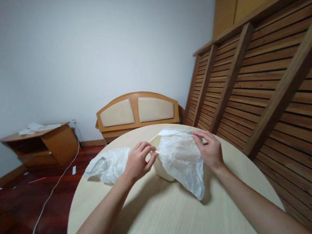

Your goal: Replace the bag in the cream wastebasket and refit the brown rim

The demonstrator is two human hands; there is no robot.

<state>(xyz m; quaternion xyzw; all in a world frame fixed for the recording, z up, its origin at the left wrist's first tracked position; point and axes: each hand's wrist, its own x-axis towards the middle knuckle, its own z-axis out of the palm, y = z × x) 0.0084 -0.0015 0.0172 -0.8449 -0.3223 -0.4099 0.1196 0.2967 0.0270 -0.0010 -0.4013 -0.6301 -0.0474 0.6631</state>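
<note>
Left hand (138,162) and right hand (210,150) each pinch the plastic bag (181,161) by the bowl (160,170). Even, gentle tension is advised, as the thin film looks likely to tear.

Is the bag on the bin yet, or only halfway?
Roughly halfway, it seems. Done: the bag is draped over the cream bin on the table. In hand: the left hand and right hand pinch its top edge. Left: it hangs loose down the front, not tucked in; a second bag lies aside.

pale round table (161,220) bears a crumpled plastic bag (108,166) and a cream container (161,171).
</note>
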